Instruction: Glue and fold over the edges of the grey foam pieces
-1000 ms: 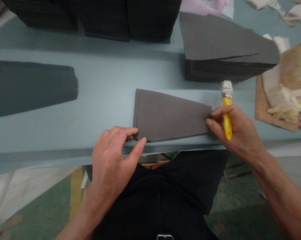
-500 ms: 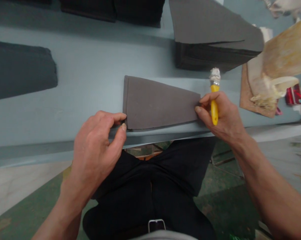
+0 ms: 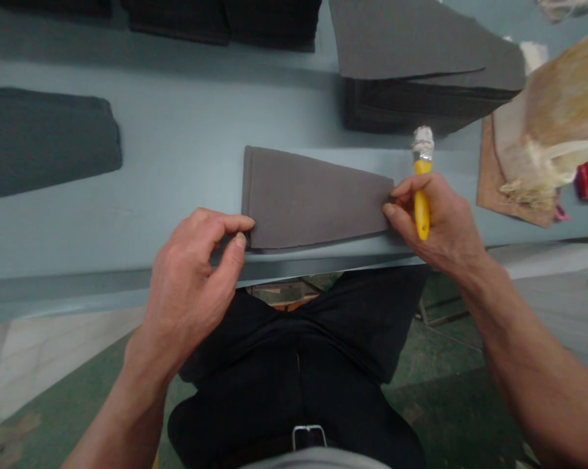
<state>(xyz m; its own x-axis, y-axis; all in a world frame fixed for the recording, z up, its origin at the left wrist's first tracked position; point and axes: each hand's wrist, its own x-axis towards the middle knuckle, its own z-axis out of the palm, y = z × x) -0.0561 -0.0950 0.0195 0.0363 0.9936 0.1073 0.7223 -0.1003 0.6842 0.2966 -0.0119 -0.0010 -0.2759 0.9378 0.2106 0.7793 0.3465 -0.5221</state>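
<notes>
Left hand [image 3: 191,286] drew back, fingers [image 3: 232,223] pinching foam piece [image 3: 313,198]; right hand [image 3: 443,221] clenches brush [image 3: 421,195] (yellow).

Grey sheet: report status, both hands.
Left hand touching wide end. Right hand grips yellow brush, fingers on narrow end. Grey sheet flat at table edge. Nothing on it.

Grey tapered sheet [image 3: 313,198] lies flat at the table's [image 3: 176,163] near edge, wide end left, narrow end right. Yellow-handled brush [image 3: 421,195] sits in the right hand [image 3: 440,225] just off the narrow end. Its white crusted bristles point toward the far edge.
</notes>
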